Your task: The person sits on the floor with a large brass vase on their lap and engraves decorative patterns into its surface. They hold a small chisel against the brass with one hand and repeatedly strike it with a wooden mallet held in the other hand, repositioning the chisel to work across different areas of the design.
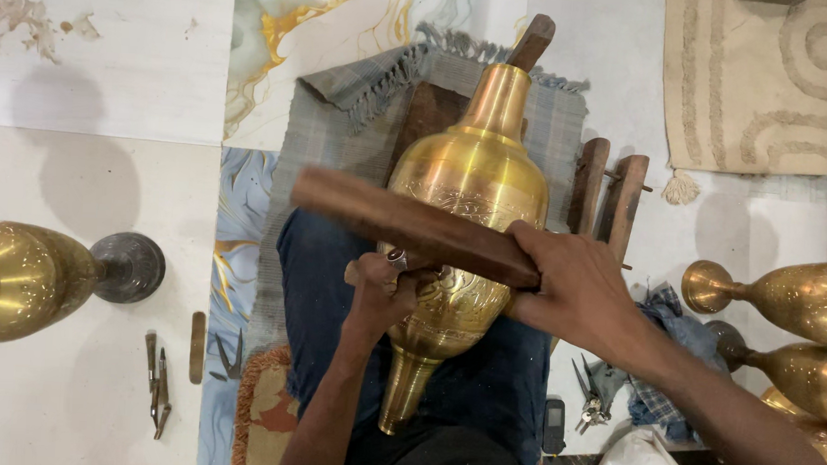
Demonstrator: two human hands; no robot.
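A brass vase [473, 184] lies on its side across my lap, neck pointing away and foot toward me. My right hand [575, 293] grips a long dark wooden mallet [404, 224] held crosswise over the vase's belly. My left hand [384, 292] rests against the vase's left flank and pinches a small metal chisel [397, 257] against the engraved surface. A dark wooden block [429, 111] supports the vase from beneath.
A grey fringed cloth [344, 116] lies under the work. One brass vase [24, 278] lies at left, others [806, 300] at right. Small metal tools [156, 384] lie on the floor at left, pliers [589, 397] at right. Wooden pieces [609, 191] and a beige rug [770, 81] are beyond.
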